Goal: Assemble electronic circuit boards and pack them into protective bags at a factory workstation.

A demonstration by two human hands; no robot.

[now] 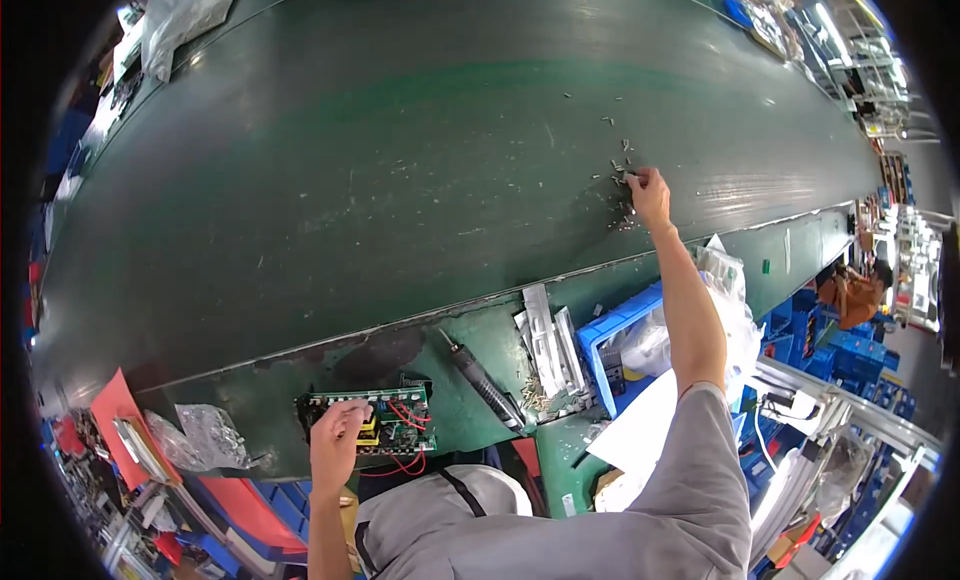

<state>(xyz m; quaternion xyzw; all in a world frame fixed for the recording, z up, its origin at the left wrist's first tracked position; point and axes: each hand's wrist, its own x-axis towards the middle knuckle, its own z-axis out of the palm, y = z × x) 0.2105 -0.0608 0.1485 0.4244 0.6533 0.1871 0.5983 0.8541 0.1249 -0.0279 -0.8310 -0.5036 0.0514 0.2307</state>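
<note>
My left hand [338,438] rests at the left part of a green circuit board [405,435] with a yellow part and red wires, its fingers bent together against it. The board lies at the near edge of the bench. Stretched far out to the right, my right hand [650,196] is closed in a pinch over the dark green belt. Small metal pieces [618,168] lie scattered around its fingertips. Whatever is between those fingertips is too small to make out. A black electric screwdriver [485,385] lies to the right of the board.
Metal strips [551,340] lie beside a pile of small screws [535,395]. A blue bin [600,365] with plastic bags stands under my right arm. Clear plastic bags [212,435] and a red folder [120,420] are at the left. Another person [853,295] sits far right.
</note>
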